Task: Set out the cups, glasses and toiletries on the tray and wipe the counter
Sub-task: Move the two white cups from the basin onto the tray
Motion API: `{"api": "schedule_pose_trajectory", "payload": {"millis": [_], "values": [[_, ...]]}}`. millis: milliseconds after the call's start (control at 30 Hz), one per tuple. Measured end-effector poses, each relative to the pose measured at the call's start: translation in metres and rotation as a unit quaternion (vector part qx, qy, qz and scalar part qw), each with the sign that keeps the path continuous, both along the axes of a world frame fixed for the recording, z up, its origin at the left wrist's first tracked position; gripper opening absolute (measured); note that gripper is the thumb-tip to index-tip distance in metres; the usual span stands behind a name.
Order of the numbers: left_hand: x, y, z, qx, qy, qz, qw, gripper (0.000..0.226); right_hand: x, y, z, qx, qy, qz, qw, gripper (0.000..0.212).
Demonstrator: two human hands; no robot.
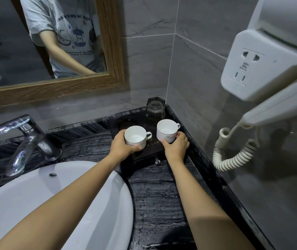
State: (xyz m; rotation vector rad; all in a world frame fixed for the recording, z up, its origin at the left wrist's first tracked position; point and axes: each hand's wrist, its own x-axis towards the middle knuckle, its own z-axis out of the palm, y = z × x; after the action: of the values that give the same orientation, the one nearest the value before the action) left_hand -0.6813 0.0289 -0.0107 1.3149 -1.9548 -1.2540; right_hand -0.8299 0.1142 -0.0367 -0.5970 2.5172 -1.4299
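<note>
Two white cups stand upright over a black tray (pixel 144 156) in the counter's far right corner. My left hand (pixel 121 147) grips the left cup (pixel 136 137) from the near side. My right hand (pixel 176 147) grips the right cup (pixel 166 130) the same way; both handles point right. Whether the cups touch the tray I cannot tell. A clear glass (pixel 155 110) stands at the tray's back right. A round recess (pixel 127 122) shows at the tray's back left. The tray has a small knob (pixel 157 161) on its front.
A white basin (pixel 57 201) fills the lower left, with a chrome tap (pixel 23 139) behind it. Dark marble counter (pixel 158 204) runs toward me on the right. A wall-mounted hair dryer with socket (pixel 263 69) and coiled cord (pixel 234 152) hangs at right. A wood-framed mirror (pixel 115 51) is above.
</note>
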Motion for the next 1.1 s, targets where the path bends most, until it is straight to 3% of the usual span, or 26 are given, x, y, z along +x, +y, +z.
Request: {"api": "schedule_pose_trajectory", "payload": {"millis": [600,733,967,1100], "values": [[0.000,-0.001,0.006,-0.012,-0.040,-0.019,0.999,0.083,0.008,0.001,0.007,0.033,0.013,-0.009,0.999,0.062],[0.010,-0.008,0.009,0.001,-0.052,-0.043,0.998,0.088,0.014,0.009,0.012,0.054,0.028,0.000,0.998,0.050],[0.052,-0.011,0.014,-0.078,-0.181,-0.064,0.978,0.056,0.045,0.027,0.019,0.256,0.091,0.132,0.953,0.051],[0.087,-0.009,0.008,-0.070,-0.271,-0.117,0.953,0.040,0.072,0.031,0.025,0.358,0.079,0.232,0.901,0.053]]}}
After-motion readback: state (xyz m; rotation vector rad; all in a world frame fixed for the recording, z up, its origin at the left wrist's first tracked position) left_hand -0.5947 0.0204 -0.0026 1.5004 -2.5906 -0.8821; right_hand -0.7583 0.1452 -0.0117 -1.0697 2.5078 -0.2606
